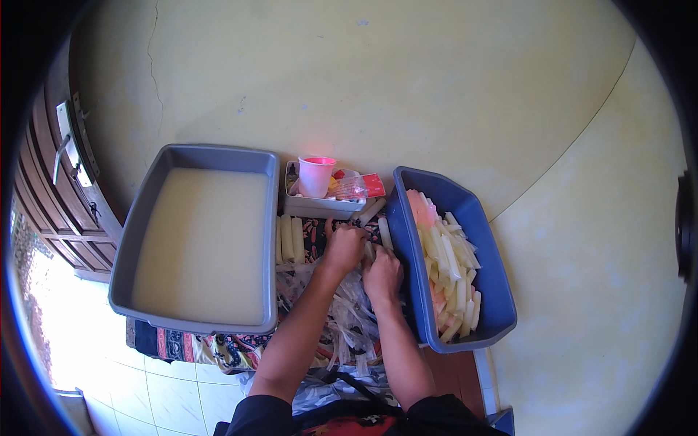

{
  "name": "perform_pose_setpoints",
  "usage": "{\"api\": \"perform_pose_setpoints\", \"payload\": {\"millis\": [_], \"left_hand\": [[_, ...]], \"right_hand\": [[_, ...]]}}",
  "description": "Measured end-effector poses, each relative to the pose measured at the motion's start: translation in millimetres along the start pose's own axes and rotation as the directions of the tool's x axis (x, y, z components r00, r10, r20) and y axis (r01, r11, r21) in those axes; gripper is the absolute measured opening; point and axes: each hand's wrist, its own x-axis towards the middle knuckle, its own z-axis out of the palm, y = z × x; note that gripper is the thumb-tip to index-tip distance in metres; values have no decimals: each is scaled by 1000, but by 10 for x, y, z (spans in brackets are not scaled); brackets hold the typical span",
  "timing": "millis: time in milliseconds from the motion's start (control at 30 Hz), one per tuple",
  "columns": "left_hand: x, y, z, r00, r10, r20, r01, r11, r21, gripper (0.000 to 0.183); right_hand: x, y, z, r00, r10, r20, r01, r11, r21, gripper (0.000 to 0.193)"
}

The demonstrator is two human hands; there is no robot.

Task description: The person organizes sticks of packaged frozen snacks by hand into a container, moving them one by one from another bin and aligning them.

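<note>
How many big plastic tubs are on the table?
2. A grey tub, full of pale milky liquid, sits on the person's left; a blue tub, holding white and pink filled sticks, sits on the right. A smaller white tray stands between them.

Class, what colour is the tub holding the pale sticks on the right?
Blue tub, seen in the head view.

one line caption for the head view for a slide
Both hands, left hand and right hand, work among clear plastic sleeves between a grey liquid-filled tub and blue stick-filled tub.
</note>
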Motion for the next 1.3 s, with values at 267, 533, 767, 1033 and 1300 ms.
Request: {"api": "perform_pose_setpoints", "payload": {"millis": [267,533,767,1033,1300], "left_hand": [[116,215,-595,948,10,-317,-172,857,-485,15],[120,620,-1140,881,93,-464,-353,783,-513,18],[240,1149,-1302,907,72,-415,-363,634,-683,24],[576,1598,-812,995,49,-82,-93,665,-741,30],[773,1603,265,911,391,-130,-400,915,-55,41]], "right_hand": [[97,-282,-258,931,-126,-343,223,940,258,33],[84,-633,-905,931,-119,-345,266,869,417,33],[101,-516,-1540,857,-236,-457,394,872,290,35],[329,286,-2053,910,-302,-283,362,912,192,36],[750,1461,-1514,960,-243,-137,243,970,-18,36]]}}
